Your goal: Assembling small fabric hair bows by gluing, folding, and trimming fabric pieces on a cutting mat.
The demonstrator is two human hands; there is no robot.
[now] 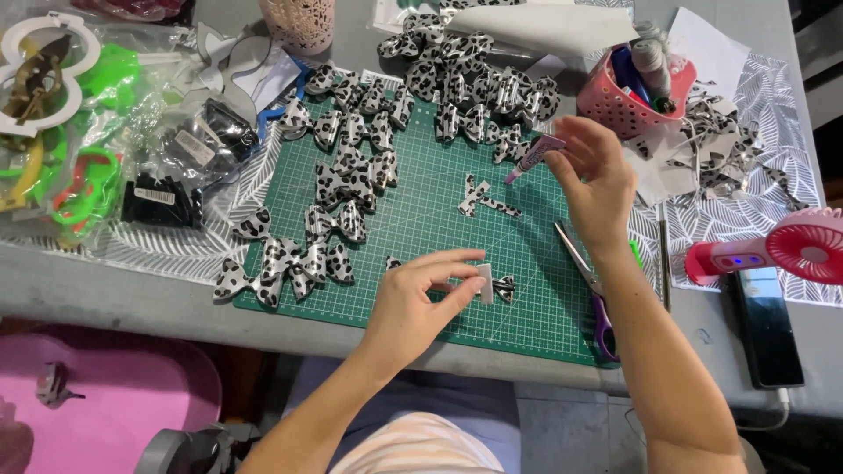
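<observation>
Pinching with thumb and forefinger, the left hand is clamping a small pale folded strip by its near edge, holding it upright just above the green cutting mat close to the mat's near edge. The strip is looking light and thin, soft enough to crease, so a fingertip hold across its short width seems the sensible place to take it; squeezing harder would likely flatten the fold. Its long axis is standing roughly vertical in the head view, running away from the person, and a bit of leopard-print ribbon is peeking out just beside it on the right, touching or nearly so. The right hand is closing its fingers around a small glue tube, gripping it near the back end. That tube is pointing its nozzle down and to the left, toward a loose printed ribbon piece lying on the mat, its long axis slanting from upper right to lower left. It is probably light and slightly squashy, best held by the body rather than the tip. Finished bows are lying in rows across the far and left parts of the mat, purple-handled scissors are resting beside the right forearm, and a pink basket is standing beyond the right hand.
</observation>
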